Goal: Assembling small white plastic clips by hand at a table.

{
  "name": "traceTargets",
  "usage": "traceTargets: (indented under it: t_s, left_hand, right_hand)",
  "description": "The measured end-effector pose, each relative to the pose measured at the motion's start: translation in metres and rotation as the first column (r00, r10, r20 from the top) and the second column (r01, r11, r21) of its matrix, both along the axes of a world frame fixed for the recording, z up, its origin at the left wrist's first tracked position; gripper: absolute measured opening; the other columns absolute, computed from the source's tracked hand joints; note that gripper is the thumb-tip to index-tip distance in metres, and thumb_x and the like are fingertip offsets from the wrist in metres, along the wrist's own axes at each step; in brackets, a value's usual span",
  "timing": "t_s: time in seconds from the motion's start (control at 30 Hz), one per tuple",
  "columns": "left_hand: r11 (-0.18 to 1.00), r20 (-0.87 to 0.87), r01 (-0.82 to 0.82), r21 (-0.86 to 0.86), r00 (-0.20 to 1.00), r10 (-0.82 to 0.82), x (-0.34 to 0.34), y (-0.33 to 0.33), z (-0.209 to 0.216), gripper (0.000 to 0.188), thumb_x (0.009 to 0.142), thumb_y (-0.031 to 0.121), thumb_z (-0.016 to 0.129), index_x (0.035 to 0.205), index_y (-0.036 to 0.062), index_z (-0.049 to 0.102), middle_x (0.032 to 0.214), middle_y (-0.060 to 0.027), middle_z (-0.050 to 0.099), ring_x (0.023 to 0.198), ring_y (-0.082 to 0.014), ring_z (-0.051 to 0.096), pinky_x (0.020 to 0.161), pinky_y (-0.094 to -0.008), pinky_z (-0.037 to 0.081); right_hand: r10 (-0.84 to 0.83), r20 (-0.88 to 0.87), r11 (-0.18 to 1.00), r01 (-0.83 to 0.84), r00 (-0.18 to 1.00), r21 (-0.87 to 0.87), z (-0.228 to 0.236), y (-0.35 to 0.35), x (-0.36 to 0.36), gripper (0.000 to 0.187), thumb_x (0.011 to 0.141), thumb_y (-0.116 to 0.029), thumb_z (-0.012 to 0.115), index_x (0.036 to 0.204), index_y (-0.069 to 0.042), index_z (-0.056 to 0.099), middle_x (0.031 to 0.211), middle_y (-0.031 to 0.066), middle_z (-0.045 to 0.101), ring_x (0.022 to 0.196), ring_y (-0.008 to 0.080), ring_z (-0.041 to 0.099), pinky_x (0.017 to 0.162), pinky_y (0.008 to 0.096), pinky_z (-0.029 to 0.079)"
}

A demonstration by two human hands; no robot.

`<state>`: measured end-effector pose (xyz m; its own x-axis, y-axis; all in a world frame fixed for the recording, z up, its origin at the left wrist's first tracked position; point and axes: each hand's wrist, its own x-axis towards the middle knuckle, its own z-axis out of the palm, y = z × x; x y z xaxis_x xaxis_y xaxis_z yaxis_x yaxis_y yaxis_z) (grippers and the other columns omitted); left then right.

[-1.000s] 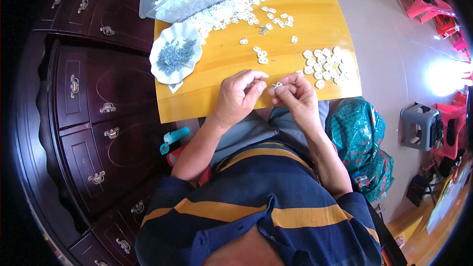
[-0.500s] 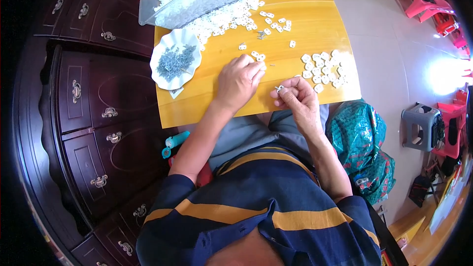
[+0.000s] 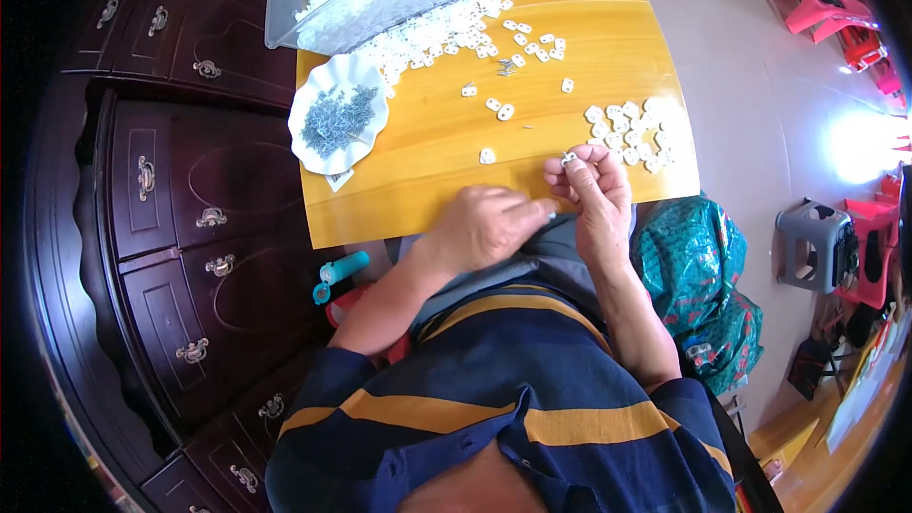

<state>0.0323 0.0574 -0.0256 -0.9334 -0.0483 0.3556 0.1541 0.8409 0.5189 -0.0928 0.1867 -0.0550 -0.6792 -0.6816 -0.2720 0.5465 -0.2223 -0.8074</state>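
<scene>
My right hand [image 3: 595,195] is at the table's near edge, pinching a small white plastic piece [image 3: 568,159] with a bit of metal showing on it. My left hand [image 3: 486,226] is over the near edge, to the left and slightly lower. Its thumb and fingers come together, pointing right; a pale speck shows at the tips, too small to name. Beyond it lies a single white two-holed piece [image 3: 487,156], with a pair of similar pieces [image 3: 505,112] farther off. A thin metal pin [image 3: 527,127] lies alone on the wood.
A white wavy-rimmed dish [image 3: 301,133] of metal pins stands at left. Behind it, a clear bin [image 3: 399,9] of white pieces has spilled many onto the table [image 3: 418,133]. Several pieces [image 3: 630,133] cluster at right. A green bag [image 3: 684,252] stands beside my right arm.
My left hand has drawn back from the white pieces toward me and right, uncovering a single piece. My right hand has shifted slightly right and away from me, still pinching its piece.
</scene>
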Motion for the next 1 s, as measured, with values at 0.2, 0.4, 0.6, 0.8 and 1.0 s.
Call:
traceTargets:
  t_s: [0.2,0.4,0.6,0.8,1.0]
  left_hand:
    - [0.977,-0.035,0.082,0.197,0.996,-0.077,-0.007,0.024,-0.013,0.013,0.082,0.004,0.073,0.095,0.004,0.069,0.08,-0.0138,0.066,0.07,-0.0304,0.067,0.06,-0.0393,0.053]
    - [0.882,-0.007,-0.015,0.471,1.0,0.021,-0.006,0.035,-0.014,0.016,0.084,0.003,0.073,0.098,0.001,0.067,0.087,-0.0179,0.068,0.076,-0.0354,0.068,0.066,-0.0393,0.054]
    - [0.743,0.111,-0.227,0.63,0.973,0.204,-0.001,0.035,-0.006,0.019,0.09,-0.001,0.069,0.108,0.0039,0.066,0.083,-0.0089,0.069,0.071,-0.013,0.066,0.066,-0.0284,0.054]
    - [0.704,0.017,-0.298,0.645,0.926,0.377,0.003,0.002,0.001,0.017,0.092,-0.001,0.07,0.108,-0.0009,0.068,0.088,-0.0061,0.072,0.073,-0.0087,0.066,0.068,-0.025,0.055]
    - [0.722,0.051,-0.279,0.633,0.946,0.32,0.003,-0.006,0.003,0.02,0.095,-0.004,0.066,0.115,-0.0038,0.066,0.097,-0.0044,0.07,0.081,-0.0056,0.064,0.074,-0.0216,0.053]
  right_hand:
    - [0.022,0.174,0.995,-0.005,0.985,-0.098,0.005,-0.003,0.011,0.009,0.103,-0.009,0.057,0.112,-0.008,0.057,0.1,0.0089,0.072,0.09,0.014,0.067,0.086,0.0281,0.052]
    - [0.023,0.206,0.989,0.007,0.978,-0.146,0.006,-0.003,0.013,0.007,0.103,-0.007,0.057,0.11,-0.007,0.057,0.099,0.0086,0.072,0.09,0.0143,0.068,0.085,0.0279,0.054]
    - [0.038,0.187,0.984,-0.004,0.982,-0.177,0.006,-0.002,0.012,0.007,0.103,-0.006,0.057,0.11,-0.006,0.056,0.099,0.0085,0.071,0.091,0.0135,0.068,0.084,0.0265,0.055]
    - [0.085,-0.032,0.994,-0.087,0.996,-0.066,0.005,0.0,0.008,0.01,0.103,-0.007,0.059,0.111,-0.002,0.057,0.1,0.006,0.069,0.095,0.0122,0.068,0.088,0.0257,0.053]
    - [0.109,-0.162,0.992,-0.119,0.981,-0.052,-0.002,-0.002,0.015,0.012,0.1,-0.003,0.062,0.111,0.002,0.058,0.098,0.006,0.071,0.097,0.0109,0.069,0.087,0.0239,0.054]
